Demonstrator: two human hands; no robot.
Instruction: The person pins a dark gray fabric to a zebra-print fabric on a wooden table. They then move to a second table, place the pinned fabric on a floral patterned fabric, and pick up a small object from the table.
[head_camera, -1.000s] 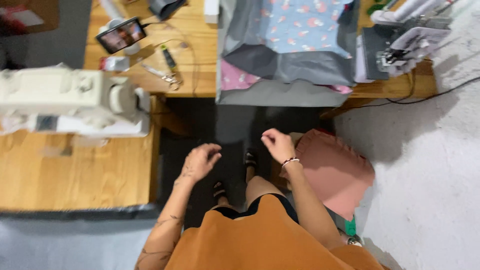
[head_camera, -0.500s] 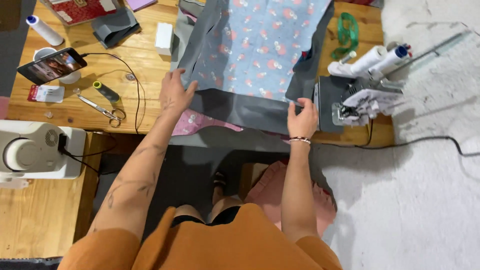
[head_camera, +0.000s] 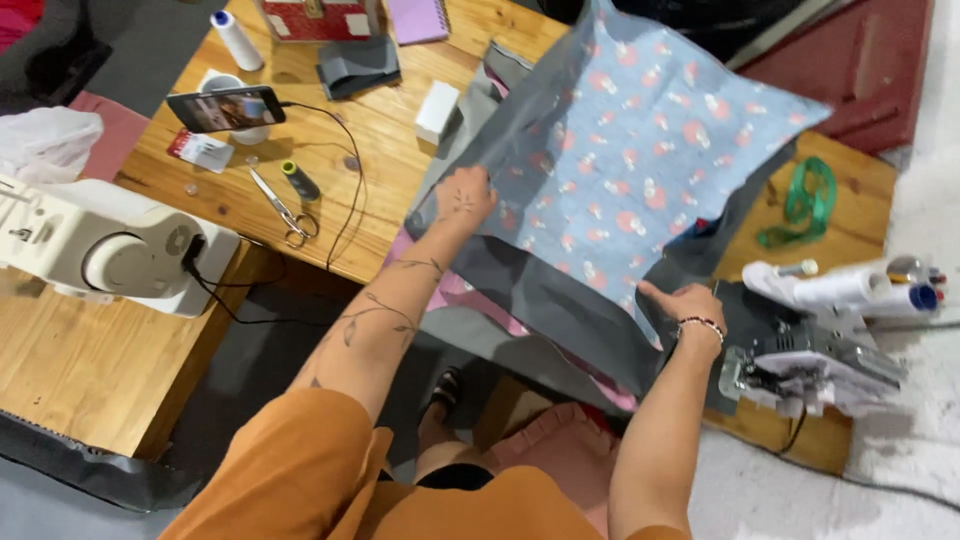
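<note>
A light blue patterned fabric (head_camera: 640, 150) lies spread over grey fabric (head_camera: 545, 305) on a wooden table (head_camera: 380, 130). My left hand (head_camera: 463, 198) grips the blue fabric's near left edge. My right hand (head_camera: 685, 303) pinches its near right corner, a beaded bracelet on the wrist. A pink layer (head_camera: 470, 295) peeks out beneath the grey one at the table's front edge.
A white sewing machine (head_camera: 110, 245) sits on a second table at left. Scissors (head_camera: 280, 208), a thread spool (head_camera: 300, 182), a phone on a stand (head_camera: 225, 108) and a white box (head_camera: 437, 110) lie left of the fabric. An overlock machine (head_camera: 820, 360) stands at right, a green ribbon (head_camera: 805, 205) behind it.
One second ago both hands hung empty below the table edge. They have since reached up and taken hold of the blue fabric, and the view has moved closer and tilted.
</note>
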